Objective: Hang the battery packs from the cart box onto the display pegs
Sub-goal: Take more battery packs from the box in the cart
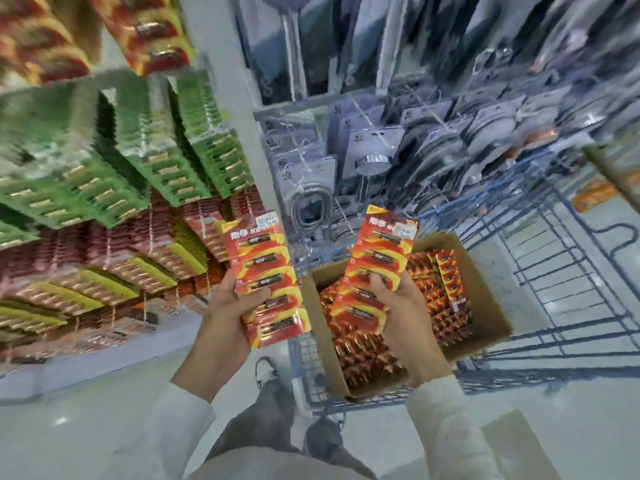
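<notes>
Battery packs (438, 289) fill the cardboard box (486, 299) in my cart (568, 271), at 3 o'clock. My left hand (221, 327) grips one red strip (268, 271), fingers curled round its left edge. My right hand (401, 317) pinches a second strip (379, 251) midway, its top rising toward 12 o'clock.
</notes>
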### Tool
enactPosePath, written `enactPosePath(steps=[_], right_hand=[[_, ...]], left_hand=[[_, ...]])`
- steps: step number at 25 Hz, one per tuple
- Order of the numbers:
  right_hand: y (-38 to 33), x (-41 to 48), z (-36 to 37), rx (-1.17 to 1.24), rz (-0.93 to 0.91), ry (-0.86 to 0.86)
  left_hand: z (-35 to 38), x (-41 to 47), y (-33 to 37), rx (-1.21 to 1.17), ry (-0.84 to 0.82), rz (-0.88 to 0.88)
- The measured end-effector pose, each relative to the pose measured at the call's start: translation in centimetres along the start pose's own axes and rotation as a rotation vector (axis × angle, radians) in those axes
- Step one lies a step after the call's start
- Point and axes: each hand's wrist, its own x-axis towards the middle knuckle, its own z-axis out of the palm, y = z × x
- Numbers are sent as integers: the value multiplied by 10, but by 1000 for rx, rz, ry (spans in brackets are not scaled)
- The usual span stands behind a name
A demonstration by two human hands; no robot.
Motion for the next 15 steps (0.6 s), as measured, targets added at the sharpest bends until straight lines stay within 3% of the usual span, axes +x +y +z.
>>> enactPosePath(steps=[5,9,15], right_hand=[[-31,-15,101,-87,-16,-265],[-29,-27,179,-134,-42,-376],[2,-36,302,-164,-53,-381]], left_hand=[[-37,-43,58,-123,147,190],[-73,-67,104,-109,249,300],[-159,-95,180,-111,328,405]])
